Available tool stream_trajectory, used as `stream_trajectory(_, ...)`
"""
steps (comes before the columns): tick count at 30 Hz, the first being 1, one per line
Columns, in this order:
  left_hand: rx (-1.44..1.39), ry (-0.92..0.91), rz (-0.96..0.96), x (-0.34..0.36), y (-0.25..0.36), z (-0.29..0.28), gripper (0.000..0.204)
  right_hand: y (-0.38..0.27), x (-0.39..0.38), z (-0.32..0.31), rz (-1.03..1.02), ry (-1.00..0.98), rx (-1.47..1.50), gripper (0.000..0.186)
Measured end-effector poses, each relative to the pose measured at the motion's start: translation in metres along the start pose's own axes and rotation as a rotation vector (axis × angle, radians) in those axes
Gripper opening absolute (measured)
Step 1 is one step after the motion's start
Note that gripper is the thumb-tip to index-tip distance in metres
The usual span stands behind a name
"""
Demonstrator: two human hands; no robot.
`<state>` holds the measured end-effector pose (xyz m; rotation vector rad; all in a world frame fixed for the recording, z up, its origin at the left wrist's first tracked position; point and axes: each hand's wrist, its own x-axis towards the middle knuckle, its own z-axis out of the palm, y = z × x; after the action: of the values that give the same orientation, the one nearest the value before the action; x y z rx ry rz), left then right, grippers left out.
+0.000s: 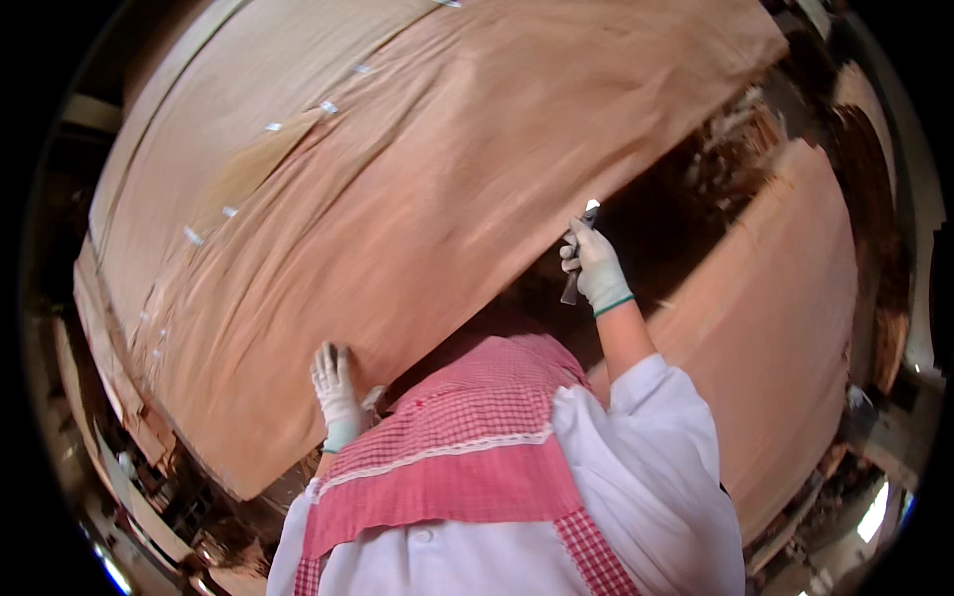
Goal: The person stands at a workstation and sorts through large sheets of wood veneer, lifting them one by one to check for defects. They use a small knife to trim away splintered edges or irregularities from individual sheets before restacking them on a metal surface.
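A large, wrinkled tan veneer-like sheet fills the upper left, with small pale tape pieces along its creases. My left hand, in a white glove, rests open on the sheet near its lower edge, fingers lying flat. My right hand, in a white glove with a green cuff, grips a metal knife-like tool just beside the sheet's long edge, over a dark gap. A red checked apron over white clothing shows at the bottom.
Another tan sheet lies at the right, across the dark gap. Broken brown scraps show in the gap at the upper right, and stacked torn pieces line the far right. Debris and loose boards lie around the lower left.
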<state>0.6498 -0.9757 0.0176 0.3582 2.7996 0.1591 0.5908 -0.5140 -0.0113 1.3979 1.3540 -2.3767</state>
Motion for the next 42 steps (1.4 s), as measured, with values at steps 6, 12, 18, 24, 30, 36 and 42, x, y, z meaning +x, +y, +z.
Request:
stream_trajectory(6,-0.049,-0.007,-0.017,-0.018,0.007,-0.025,0.103,-0.011,-0.026,0.034,-0.216,0.058,-0.118,0.018)
stream_trajectory(12,0.126,-0.020,-0.237,-0.085,-0.027,-0.040,0.083,-0.049,-0.046,0.054,-0.363,0.085,-0.135,0.018)
stream_trajectory(18,-0.170,0.528,-0.245,-0.101,-0.089,-0.080,0.039,-0.075,-0.068,0.080,-0.443,-0.031,0.003,0.019)
stream_trajectory(24,-0.057,0.622,-0.190,-0.062,-0.114,-0.184,0.031,-0.053,-0.092,0.085,-0.473,0.067,0.052,0.034)
stream_trajectory(30,0.100,0.743,-0.107,-0.020,-0.134,-0.277,0.032,0.002,-0.101,0.118,-0.205,-0.299,-0.292,0.035)
stream_trajectory(36,0.169,0.910,0.055,0.015,-0.138,-0.365,0.030,0.010,-0.082,0.207,-0.100,-0.539,-0.589,0.032)
stream_trajectory(42,0.275,0.932,0.057,0.012,-0.143,-0.418,0.030,0.004,-0.034,0.321,0.033,-0.641,-0.577,0.030)
